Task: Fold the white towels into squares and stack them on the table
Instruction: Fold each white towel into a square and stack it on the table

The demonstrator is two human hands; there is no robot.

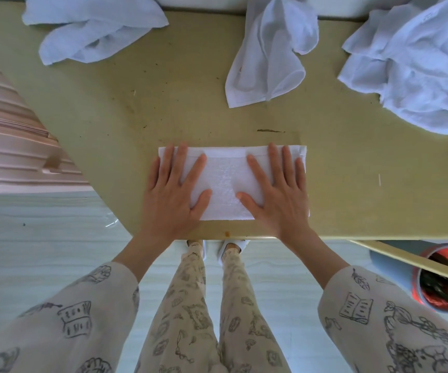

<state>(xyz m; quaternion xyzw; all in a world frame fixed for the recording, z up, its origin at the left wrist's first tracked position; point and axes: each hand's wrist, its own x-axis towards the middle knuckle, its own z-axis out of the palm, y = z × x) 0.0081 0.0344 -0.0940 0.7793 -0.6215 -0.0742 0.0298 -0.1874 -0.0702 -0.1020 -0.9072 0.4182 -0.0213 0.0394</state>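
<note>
Flattening the half-folded towel (pixel 227 184) at the bench's (pixel 110 117) near edge.
Left hand (pixel 174 195) and right hand (pixel 276 195) lie flat, fingers spread, gripping nothing: likely setting the crease before squaring. Three crumpled towels (pixel 266 49) wait behind.

Left hand (pixel 173 196) and right hand (pixel 278 196) lie flat, fingers spread, pressing opposite ends of the folded towel (pixel 224 184); forearms extended.

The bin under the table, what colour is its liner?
Red-orange liner, seen in the head view.
</note>
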